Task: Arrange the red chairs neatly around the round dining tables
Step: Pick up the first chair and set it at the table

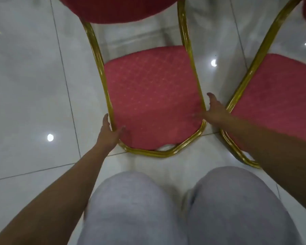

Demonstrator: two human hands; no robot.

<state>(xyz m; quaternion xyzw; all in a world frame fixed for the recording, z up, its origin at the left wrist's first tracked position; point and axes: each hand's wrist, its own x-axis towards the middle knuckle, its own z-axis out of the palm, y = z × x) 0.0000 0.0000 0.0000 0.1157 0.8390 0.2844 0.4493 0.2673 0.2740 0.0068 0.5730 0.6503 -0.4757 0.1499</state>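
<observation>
Two grey-trousered knees (131, 200) sit nearest. Just beyond, the left hand (108, 131) straddles the red chair (152, 96) at its near-left frame corner, thumb on the cushion. The right hand (214, 110) lies spread against the right rail; neither has closed. The backrest (113, 9) lies straight ahead, and a second chair (276, 103) stands just beside it on the right.

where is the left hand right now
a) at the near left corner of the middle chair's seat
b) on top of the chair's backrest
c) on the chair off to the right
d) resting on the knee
a: the left hand is at the near left corner of the middle chair, thumb on the red cushion and fingers outside the gold frame.
</observation>
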